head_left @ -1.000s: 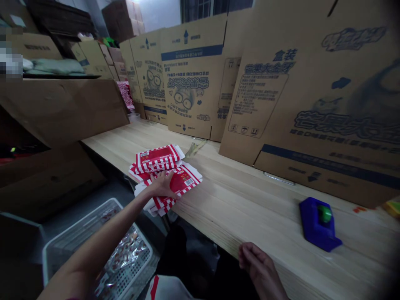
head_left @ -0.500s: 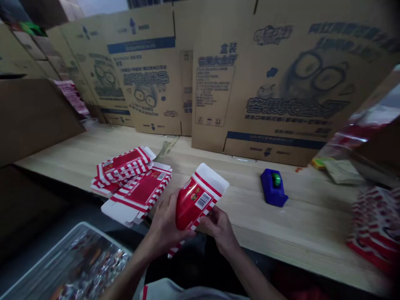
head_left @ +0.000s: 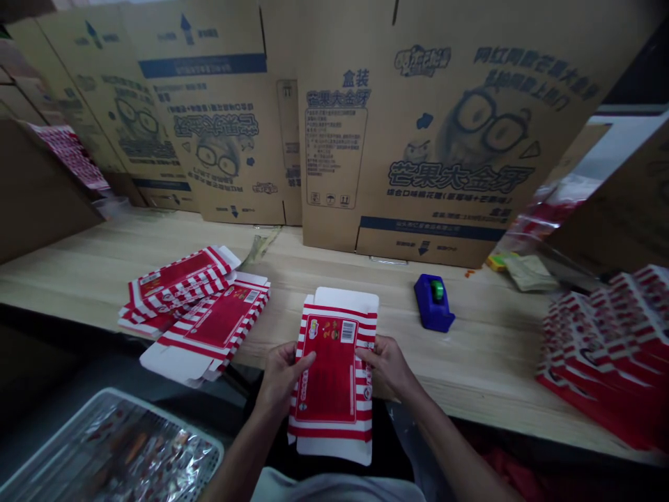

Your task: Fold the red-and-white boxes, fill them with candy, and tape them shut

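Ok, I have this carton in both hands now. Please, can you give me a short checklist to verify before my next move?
1. Grip: left hand and right hand both hold the side edges of the red-striped carton blank: ok.
2. Printed face with barcode turned up: ok.
3. End flaps free of both hands: ok.
4. Blue tape dispenser upright on the wooden table, apart from the blank: ok.
5. Pile of flat cartons apart from the blank: ok.
6. Carton seam glued: cannot tell.
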Motion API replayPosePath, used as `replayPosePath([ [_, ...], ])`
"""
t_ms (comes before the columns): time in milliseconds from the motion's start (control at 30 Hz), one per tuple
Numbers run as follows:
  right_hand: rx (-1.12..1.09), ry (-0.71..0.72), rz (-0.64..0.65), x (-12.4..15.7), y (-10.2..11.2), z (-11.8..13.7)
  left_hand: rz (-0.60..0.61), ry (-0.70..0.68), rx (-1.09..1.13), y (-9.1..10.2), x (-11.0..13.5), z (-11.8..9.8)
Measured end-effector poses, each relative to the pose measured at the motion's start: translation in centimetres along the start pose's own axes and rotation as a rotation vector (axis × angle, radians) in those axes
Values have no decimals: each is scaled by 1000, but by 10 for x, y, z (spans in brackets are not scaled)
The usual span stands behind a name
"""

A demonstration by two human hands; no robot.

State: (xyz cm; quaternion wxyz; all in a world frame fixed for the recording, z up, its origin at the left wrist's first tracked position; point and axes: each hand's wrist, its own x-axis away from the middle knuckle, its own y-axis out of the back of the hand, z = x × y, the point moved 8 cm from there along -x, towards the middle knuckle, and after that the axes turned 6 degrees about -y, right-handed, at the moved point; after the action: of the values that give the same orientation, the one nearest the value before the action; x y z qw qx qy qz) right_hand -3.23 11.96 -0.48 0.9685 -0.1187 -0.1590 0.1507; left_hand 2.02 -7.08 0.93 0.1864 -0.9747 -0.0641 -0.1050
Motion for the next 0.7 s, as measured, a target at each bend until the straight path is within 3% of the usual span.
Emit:
replayPosePath([
  [167, -96, -13, -68, -10, 23, 3, 132, 43, -76, -7, 14, 17],
  [300, -58, -34, -64, -14, 28, 2, 84, 89, -72, 0, 25, 32],
  [433, -87, -69, -6, -7, 29, -8, 199, 41, -156, -10, 18, 14],
  [567, -70, -160, 160, 15, 15, -28, 74, -96, -109, -6, -9, -15],
  [633, -54, -192, 256, 30, 4, -36, 45, -124, -54, -5, -20, -14],
  [700, -43, -159, 260, 39, 3, -38, 39, -128, -51, -5, -24, -6],
])
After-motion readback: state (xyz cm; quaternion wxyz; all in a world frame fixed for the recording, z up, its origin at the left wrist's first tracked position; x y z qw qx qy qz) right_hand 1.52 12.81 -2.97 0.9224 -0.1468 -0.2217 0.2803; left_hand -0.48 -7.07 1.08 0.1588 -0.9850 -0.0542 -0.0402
